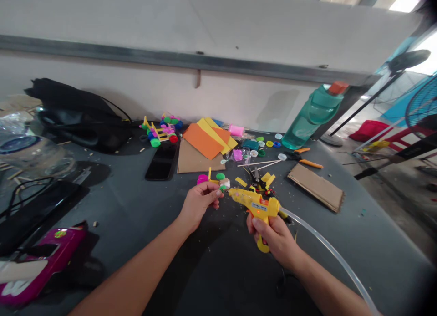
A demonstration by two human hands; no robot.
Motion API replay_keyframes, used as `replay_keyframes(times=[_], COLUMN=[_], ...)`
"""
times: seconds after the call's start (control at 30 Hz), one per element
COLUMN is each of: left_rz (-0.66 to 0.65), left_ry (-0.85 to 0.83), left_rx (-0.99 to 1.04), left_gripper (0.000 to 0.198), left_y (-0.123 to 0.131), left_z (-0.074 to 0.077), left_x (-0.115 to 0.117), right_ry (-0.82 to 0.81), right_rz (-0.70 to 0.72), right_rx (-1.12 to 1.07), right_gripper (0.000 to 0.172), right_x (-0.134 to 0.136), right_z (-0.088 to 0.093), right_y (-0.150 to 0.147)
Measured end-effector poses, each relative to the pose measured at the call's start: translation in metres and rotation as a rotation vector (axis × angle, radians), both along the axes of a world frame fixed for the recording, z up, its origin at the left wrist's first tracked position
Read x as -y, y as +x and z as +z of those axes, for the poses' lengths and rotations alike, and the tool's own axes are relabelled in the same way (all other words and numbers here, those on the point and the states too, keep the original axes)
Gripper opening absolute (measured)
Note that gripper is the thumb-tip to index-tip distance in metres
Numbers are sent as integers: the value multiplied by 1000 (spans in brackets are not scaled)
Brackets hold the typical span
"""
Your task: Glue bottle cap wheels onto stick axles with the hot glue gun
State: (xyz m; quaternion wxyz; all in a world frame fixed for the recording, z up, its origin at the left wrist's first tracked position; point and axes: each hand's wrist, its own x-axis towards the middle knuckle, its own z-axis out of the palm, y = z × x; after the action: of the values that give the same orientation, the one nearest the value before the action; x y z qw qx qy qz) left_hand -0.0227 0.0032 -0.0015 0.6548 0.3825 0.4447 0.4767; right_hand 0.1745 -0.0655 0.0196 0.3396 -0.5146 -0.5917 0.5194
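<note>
My right hand (278, 238) grips the handle of a yellow hot glue gun (246, 197), with a small orange light glowing on its side. A long translucent glue stick (327, 243) curves out of its back toward the lower right. Close to the nozzle, my left hand (200, 202) pinches a small craft piece (214, 180) made of yellow sticks and magenta, green and white bottle caps. The nozzle points left at a green cap near my fingertips; whether it touches is too small to tell. My fingers hide part of the piece.
Behind lie colourful cap-and-stick models (162, 131), a phone (162, 160), orange paper (203, 140) on cardboard (191, 163), and loose caps (269, 144). Pliers (256, 175), orange-handled scissors (309, 163), a cardboard piece (317, 187) and a green bottle (312, 115) stand or lie rightward. A black bag (78, 115) sits left.
</note>
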Motion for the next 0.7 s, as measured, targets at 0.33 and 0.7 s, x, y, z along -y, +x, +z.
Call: replay_keyframes(times=[0.33,0.7], left_rz=[8,18], left_ry=[3,-4], left_rx=[2,23], left_gripper=[21,21], left_y=[-1,-1], left_z=[-2,-2], left_x=[0,0], right_ry=[-61,-67], right_rz=[-47,-42], right_rx=[-60,-85], right_gripper=[38,37], right_x=[-2,0], right_z=[0,-5], right_y=[-1,0])
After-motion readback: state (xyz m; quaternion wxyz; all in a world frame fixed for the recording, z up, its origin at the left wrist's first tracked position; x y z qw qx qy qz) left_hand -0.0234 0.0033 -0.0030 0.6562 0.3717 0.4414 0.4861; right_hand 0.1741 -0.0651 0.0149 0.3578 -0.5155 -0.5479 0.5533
